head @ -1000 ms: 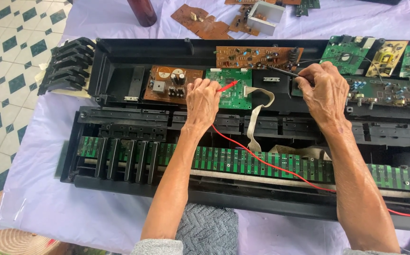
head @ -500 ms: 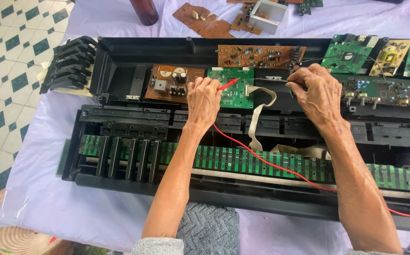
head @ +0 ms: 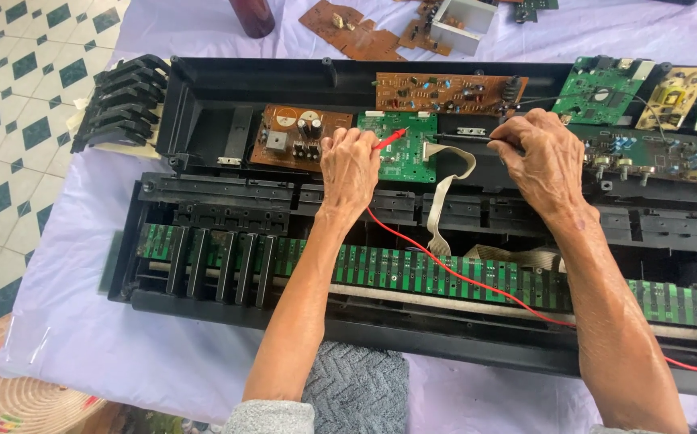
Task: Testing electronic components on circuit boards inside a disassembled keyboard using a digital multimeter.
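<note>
Lilac-clothed table (head: 83,321) over tiled floor (head: 3,120) — fingers pinch red probe (head: 388,141), black probe (head: 465,138).

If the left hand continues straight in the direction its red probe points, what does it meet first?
Probably the green circuit board: the left hand aims the red probe up-right over it. Depth is unclear, so contact cannot be told.

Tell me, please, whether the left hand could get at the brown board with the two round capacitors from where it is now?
Probably yes: the left hand holding the red probe sits right beside the brown board, which lies uncovered in the open case, with nothing between them.
</note>
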